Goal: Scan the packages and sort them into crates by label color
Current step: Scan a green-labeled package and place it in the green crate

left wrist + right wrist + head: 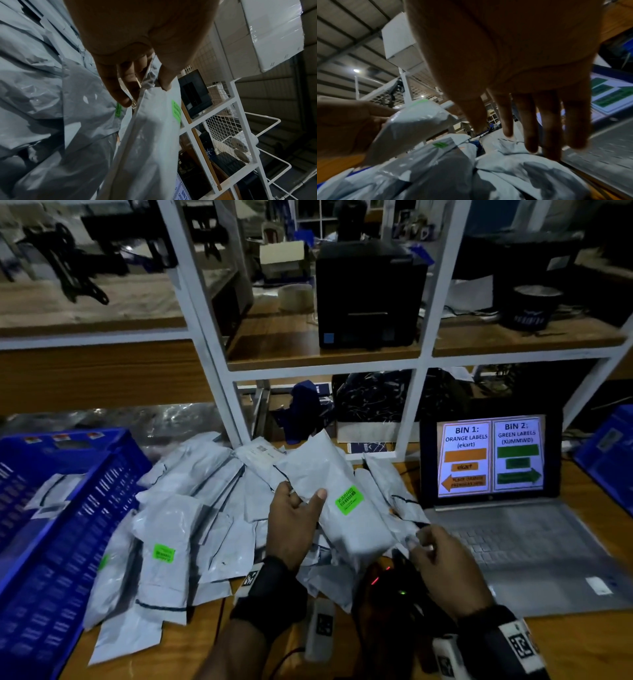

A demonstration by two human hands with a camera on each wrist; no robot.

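Note:
My left hand holds a grey poly package lifted above the pile, thumb on top and fingers beneath. A green label faces up on the package. In the left wrist view the thumb and fingers pinch the package at its edge, near the label. My right hand hovers by the package's lower right corner, fingers straight, holding nothing. Under it sits a dark scanner with red and green lights. The right wrist view shows the held package to the left.
A pile of grey packages covers the table's middle, one with a green label. A blue crate stands at the left, another at the far right. An open laptop shows bin directions. White shelving rises behind.

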